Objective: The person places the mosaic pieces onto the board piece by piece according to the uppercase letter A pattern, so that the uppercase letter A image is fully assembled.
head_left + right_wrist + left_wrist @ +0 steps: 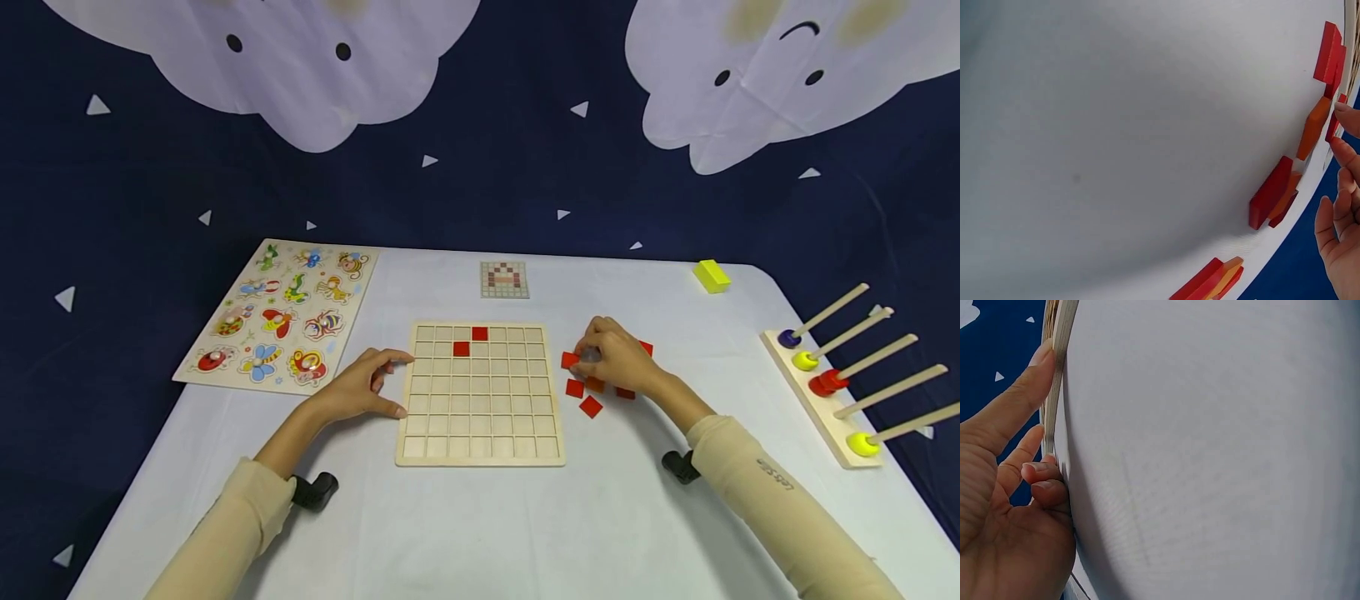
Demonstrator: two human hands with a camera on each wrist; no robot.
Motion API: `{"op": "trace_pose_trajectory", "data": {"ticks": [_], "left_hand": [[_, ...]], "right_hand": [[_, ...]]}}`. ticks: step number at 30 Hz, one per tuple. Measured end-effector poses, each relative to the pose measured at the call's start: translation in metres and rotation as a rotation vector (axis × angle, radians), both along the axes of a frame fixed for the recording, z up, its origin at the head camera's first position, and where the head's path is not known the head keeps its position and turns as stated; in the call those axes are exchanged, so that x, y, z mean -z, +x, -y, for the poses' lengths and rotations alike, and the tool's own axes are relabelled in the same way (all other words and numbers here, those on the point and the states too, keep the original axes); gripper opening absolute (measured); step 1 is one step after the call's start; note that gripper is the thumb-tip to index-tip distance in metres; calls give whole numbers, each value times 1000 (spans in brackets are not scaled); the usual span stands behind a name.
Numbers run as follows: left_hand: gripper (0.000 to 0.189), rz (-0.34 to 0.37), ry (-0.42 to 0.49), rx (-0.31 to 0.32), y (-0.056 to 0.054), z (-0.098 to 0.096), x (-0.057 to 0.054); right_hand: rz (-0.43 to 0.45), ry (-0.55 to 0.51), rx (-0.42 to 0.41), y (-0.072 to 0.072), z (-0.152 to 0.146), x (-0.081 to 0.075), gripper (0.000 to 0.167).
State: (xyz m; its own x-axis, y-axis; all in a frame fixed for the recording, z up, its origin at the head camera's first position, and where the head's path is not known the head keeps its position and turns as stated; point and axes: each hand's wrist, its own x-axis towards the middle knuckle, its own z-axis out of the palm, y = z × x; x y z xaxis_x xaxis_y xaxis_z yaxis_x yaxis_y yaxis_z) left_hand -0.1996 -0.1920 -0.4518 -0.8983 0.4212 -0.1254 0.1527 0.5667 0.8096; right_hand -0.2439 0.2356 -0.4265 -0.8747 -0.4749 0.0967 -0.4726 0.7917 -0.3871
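Observation:
A wooden grid board [480,400] lies in the middle of the table, with two red square tiles, one [479,333] in its top row and one [461,349] in the second. My left hand [363,385] rests at the board's left edge, thumb and index finger spread and touching it; the left wrist view shows the thumb [1029,384] against the wooden side. To the board's right, my right hand [618,357] pinches a red tile [570,360] between thumb and index finger. Around that hand lie several loose tiles, such as a red one [591,407] and an orange one [1313,128].
A small pattern card [504,280] lies behind the board. At the left is an insect puzzle board [281,321]. A yellow block [712,276] sits at the back right, and a wooden peg stand [817,400] with coloured beads stands at the right edge.

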Motion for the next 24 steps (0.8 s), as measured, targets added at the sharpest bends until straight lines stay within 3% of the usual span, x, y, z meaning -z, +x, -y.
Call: {"op": "trace_pose_trajectory", "data": {"ticks": [13, 24], "left_hand": [[78, -7, 4, 0, 0, 0, 2], [78, -6, -2, 1, -1, 0, 1]], "right_hand": [[-31, -19, -46, 0, 19, 0, 19], [-17, -33, -104, -3, 58, -3, 19]]}}
